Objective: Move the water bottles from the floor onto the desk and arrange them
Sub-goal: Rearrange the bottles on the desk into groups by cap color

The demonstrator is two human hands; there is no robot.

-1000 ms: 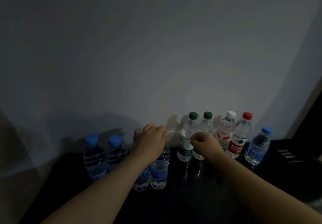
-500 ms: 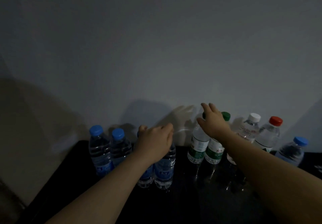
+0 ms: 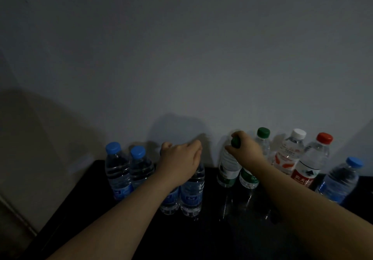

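Several water bottles stand in a row on the black desk [image 3: 232,235] against the wall. My left hand [image 3: 179,164] grips the tops of two blue-label bottles [image 3: 190,195] at the middle; their caps are hidden under it. My right hand [image 3: 244,150] holds the green cap of a green-label bottle [image 3: 228,168]. A second green-cap bottle [image 3: 262,138] stands just right of it, partly behind my arm. Two blue-cap bottles [image 3: 119,170] stand at the left end. A white-cap bottle [image 3: 288,154], a red-cap bottle [image 3: 312,162] and another blue-cap bottle [image 3: 339,181] stand to the right.
A plain grey wall [image 3: 181,57] rises right behind the row. The desk's left edge [image 3: 66,199] drops off to a dim beige surface. The room is dark.
My right hand went up from the green bottles' shoulders and has closed on the left green cap. My left hand stays on the two middle bottles. The view shifted left.
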